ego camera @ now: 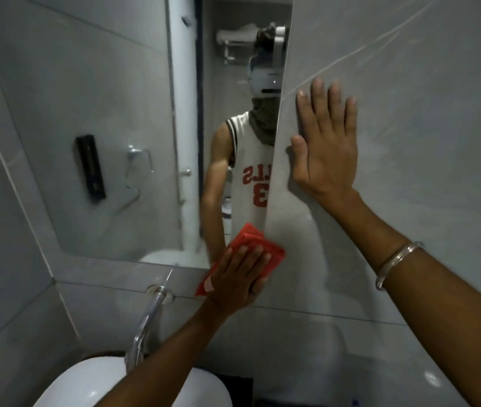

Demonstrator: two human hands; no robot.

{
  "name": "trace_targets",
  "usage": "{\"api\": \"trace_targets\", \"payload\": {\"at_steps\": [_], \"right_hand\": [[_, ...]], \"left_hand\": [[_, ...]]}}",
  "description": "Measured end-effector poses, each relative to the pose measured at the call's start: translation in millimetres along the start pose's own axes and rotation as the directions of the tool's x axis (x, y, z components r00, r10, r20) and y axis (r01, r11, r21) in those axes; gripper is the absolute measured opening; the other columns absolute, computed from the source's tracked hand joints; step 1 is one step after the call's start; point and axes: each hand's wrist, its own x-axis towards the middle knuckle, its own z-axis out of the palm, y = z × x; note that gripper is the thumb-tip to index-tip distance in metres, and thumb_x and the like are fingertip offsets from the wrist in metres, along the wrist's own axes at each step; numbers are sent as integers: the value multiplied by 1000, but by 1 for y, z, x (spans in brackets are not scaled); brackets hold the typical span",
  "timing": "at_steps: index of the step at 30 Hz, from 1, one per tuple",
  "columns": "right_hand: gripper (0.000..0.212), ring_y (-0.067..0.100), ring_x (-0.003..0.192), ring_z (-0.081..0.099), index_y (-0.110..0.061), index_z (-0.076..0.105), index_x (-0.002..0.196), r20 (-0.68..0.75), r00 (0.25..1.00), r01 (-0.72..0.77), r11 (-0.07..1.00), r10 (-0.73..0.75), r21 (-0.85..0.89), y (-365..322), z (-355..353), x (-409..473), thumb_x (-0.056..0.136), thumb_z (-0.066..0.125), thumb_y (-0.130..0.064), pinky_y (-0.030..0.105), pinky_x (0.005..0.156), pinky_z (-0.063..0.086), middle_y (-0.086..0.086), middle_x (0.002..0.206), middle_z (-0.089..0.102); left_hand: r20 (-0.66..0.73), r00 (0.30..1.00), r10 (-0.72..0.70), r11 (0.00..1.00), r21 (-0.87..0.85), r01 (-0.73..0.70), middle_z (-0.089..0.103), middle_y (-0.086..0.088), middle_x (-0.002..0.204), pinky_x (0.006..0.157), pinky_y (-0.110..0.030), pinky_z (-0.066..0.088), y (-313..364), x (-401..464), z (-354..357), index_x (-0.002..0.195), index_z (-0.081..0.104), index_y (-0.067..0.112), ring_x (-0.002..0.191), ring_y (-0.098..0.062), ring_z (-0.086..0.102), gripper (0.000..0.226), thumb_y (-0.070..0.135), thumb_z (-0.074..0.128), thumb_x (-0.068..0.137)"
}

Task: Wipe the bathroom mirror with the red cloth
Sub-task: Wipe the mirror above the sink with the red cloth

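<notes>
The bathroom mirror (110, 118) fills the upper left and middle of the head view. It reflects grey tiles, a door frame and a person in a white jersey. My left hand (240, 277) presses the folded red cloth (251, 239) flat against the mirror's lower right corner, partly over the tile border. The cloth sticks out above and left of my fingers. My right hand (325, 148) lies flat and open on the grey wall tile just right of the mirror's right edge. It holds nothing, and a metal bangle sits on its wrist.
A chrome tap (148, 321) comes out of the wall below the mirror, over a white basin (92, 386) at the bottom left. Grey tiled walls (427, 83) stand on both sides. The mirror reflects a black wall fitting and a towel ring.
</notes>
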Motion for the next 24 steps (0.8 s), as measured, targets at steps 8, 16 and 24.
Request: {"api": "trace_targets", "payload": {"at_steps": [8,16,24], "right_hand": [[68,37,159,16,-7,25,162,45,999,-22,990,16,138,-1,-11,4,106,17,-45,52,130,6,19,170,21],[65,30,161,8,-10,22,163,-69,994,-71,977,86,199,40,-33,100,106,23,-40,44,132,2,15,172,14],[65,24,162,4,-16,19,164,-54,998,-35,983,45,180,58,-47,183,105,19,-45,45,133,2,8,173,11]], "left_hand": [[68,996,-59,998,2,59,10,1,176,134,-47,7,-22,87,-22,166,17,26,163,-25,13,73,50,47,104],[-104,991,-90,996,20,92,-3,-11,176,133,-51,-3,-74,386,-106,167,3,15,164,-28,-5,70,49,26,111],[-25,1000,0,997,82,2,-8,-8,176,129,-41,-16,-117,488,-150,167,0,16,163,-25,-11,73,53,22,109]]}}
